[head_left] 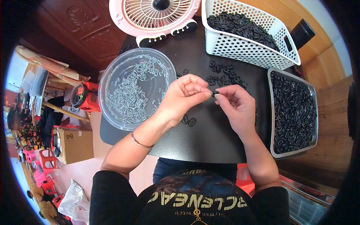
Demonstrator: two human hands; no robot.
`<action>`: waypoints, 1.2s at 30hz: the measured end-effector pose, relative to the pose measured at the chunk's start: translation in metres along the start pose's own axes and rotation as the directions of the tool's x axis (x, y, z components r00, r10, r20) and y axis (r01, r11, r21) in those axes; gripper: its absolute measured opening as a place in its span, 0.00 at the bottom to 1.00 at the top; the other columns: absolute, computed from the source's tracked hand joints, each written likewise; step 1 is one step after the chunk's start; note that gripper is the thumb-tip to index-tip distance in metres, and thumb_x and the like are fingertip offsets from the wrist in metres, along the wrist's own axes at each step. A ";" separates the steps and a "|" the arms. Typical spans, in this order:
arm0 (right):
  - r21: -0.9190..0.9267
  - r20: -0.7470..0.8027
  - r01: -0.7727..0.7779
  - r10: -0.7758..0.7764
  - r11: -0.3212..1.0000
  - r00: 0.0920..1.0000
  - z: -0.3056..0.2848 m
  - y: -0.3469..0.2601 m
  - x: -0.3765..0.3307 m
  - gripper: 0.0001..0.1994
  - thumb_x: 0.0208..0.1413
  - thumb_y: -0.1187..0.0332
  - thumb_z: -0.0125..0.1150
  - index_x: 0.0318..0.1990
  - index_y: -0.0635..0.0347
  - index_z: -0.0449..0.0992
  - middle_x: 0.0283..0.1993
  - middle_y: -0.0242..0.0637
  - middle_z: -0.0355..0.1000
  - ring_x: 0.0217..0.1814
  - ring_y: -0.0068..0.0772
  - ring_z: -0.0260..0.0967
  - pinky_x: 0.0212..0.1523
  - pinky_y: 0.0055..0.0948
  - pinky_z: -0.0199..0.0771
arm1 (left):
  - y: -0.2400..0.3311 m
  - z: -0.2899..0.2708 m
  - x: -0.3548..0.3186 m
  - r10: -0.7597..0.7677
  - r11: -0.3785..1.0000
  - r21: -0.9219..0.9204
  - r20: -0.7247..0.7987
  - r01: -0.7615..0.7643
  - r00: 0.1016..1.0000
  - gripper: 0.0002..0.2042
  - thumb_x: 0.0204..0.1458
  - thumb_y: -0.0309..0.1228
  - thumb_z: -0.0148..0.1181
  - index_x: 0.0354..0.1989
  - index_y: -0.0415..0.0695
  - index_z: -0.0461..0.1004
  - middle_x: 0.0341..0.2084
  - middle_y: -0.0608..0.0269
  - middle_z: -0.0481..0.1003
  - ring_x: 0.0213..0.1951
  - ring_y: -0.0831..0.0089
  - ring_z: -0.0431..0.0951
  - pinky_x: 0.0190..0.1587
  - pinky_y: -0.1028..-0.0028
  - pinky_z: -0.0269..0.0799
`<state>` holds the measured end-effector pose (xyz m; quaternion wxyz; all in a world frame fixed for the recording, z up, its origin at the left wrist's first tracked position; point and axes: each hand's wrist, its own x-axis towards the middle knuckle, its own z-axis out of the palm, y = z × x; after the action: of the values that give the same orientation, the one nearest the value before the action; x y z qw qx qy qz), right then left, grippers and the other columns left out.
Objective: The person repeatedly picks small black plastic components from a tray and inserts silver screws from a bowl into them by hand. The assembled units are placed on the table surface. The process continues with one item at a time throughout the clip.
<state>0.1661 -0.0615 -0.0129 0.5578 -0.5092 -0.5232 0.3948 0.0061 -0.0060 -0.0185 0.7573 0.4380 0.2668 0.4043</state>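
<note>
Over the middle of the black table, my left hand [187,92] and my right hand [238,105] meet fingertip to fingertip. Between them a small black plastic piece [215,93] is pinched, mostly covered by the fingers. Loose black oval pieces with two holes [192,122] lie on the table below my left hand, and more black pieces [225,75] are scattered beyond my hands. To the left of my left hand stands a round clear plastic tub [107,116] with many small silvery pins [129,95] in it.
A metal tray [274,153] full of black oval pieces stands on the right. At the back right is a white perforated basket [240,54] heaped with black parts; a pink fan [129,28] stands at the back left. A cardboard box [77,145] sits on the floor.
</note>
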 end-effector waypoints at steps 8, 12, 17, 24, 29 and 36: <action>-0.021 0.016 -0.029 0.029 0.999 0.999 -0.001 -0.001 -0.002 0.05 0.46 0.77 0.58 0.32 0.65 0.73 0.28 0.33 0.71 0.28 0.18 0.69 0.29 0.17 0.70 | 0.000 0.004 -0.007 0.169 0.961 0.217 0.025 -0.171 0.985 0.11 0.44 0.15 0.56 0.35 0.39 0.65 0.26 0.65 0.74 0.32 0.84 0.73 0.36 0.85 0.68; 0.089 0.084 -0.161 0.154 0.983 0.984 -0.005 -0.006 0.000 0.05 0.47 0.76 0.58 0.32 0.66 0.72 0.28 0.34 0.71 0.28 0.18 0.69 0.30 0.16 0.71 | 0.000 0.006 -0.009 0.255 0.893 0.367 0.063 -0.260 0.965 0.12 0.44 0.16 0.56 0.37 0.38 0.65 0.27 0.64 0.74 0.33 0.83 0.73 0.35 0.84 0.68; 0.170 0.044 -0.109 0.103 0.979 0.994 -0.005 -0.006 -0.001 0.05 0.47 0.77 0.58 0.32 0.66 0.71 0.29 0.33 0.70 0.30 0.18 0.68 0.31 0.17 0.71 | 0.005 0.009 -0.005 0.134 0.967 0.215 0.026 -0.137 0.991 0.08 0.47 0.19 0.55 0.36 0.37 0.66 0.27 0.63 0.74 0.32 0.82 0.73 0.35 0.83 0.69; 0.048 -0.003 0.029 -0.029 0.998 1.000 -0.003 -0.008 -0.007 0.05 0.47 0.79 0.57 0.33 0.66 0.71 0.30 0.32 0.70 0.30 0.18 0.69 0.32 0.17 0.70 | 0.007 0.004 -0.008 -0.031 0.954 0.300 0.077 0.006 0.997 0.07 0.53 0.30 0.51 0.32 0.39 0.70 0.24 0.65 0.73 0.26 0.82 0.71 0.31 0.83 0.66; 0.004 -0.001 0.066 -0.066 0.998 0.998 0.000 -0.002 -0.009 0.05 0.46 0.79 0.57 0.32 0.66 0.72 0.30 0.33 0.70 0.30 0.18 0.69 0.32 0.17 0.70 | 0.006 0.004 -0.008 -0.056 0.959 0.282 0.089 0.028 0.994 0.06 0.52 0.29 0.52 0.31 0.39 0.70 0.23 0.65 0.73 0.24 0.82 0.70 0.29 0.83 0.66; 0.040 0.014 0.031 -0.032 0.999 0.999 0.002 -0.002 -0.008 0.04 0.48 0.78 0.57 0.33 0.66 0.71 0.30 0.33 0.70 0.30 0.18 0.69 0.32 0.17 0.72 | 0.003 0.009 -0.010 0.027 0.959 0.280 0.027 -0.033 0.999 0.02 0.50 0.24 0.54 0.30 0.38 0.70 0.23 0.66 0.73 0.26 0.82 0.71 0.29 0.83 0.66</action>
<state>0.1626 -0.0694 -0.0127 0.5702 -0.4868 -0.5272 0.4001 0.0061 -0.0179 -0.0110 0.6844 0.5497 0.3059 0.3686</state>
